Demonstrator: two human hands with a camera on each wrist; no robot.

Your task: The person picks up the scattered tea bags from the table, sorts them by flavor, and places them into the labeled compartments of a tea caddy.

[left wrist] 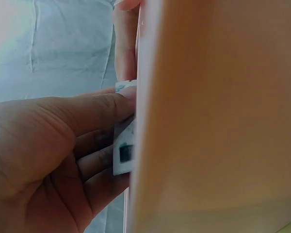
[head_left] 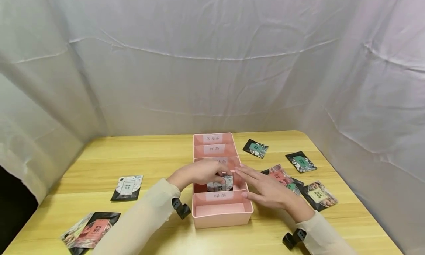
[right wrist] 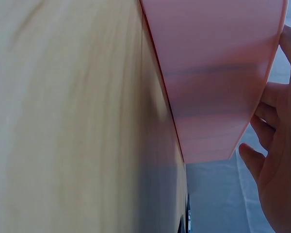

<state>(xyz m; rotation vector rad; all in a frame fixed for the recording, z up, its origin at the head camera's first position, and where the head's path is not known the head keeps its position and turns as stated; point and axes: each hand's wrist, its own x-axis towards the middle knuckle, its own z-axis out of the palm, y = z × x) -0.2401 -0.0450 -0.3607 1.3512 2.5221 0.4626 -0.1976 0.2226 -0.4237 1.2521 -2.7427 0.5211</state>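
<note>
A long pink divided box (head_left: 221,220) stands mid-table, with white paper labels in its several compartments. My left hand (head_left: 200,171) reaches over its left rim and pinches a black-and-white tea sachet (head_left: 219,185) between thumb and fingers, inside the second compartment from the front. In the left wrist view, the thumb lies on the sachet (left wrist: 124,154), partly hidden behind the box wall. My right hand (head_left: 268,187) is at the box's right rim, fingers extended and fingertips on the edge. The right wrist view shows this hand (right wrist: 279,131) along the rim, holding nothing.
Left on the table lie a white-labelled sachet (head_left: 127,188) and a red-labelled sachet (head_left: 96,229) overlapping another. To the right are green-labelled sachets (head_left: 257,148) (head_left: 301,161), a red-labelled one (head_left: 280,175) and a yellow-labelled one (head_left: 319,196). A pale curtain (head_left: 199,89) hangs behind the table.
</note>
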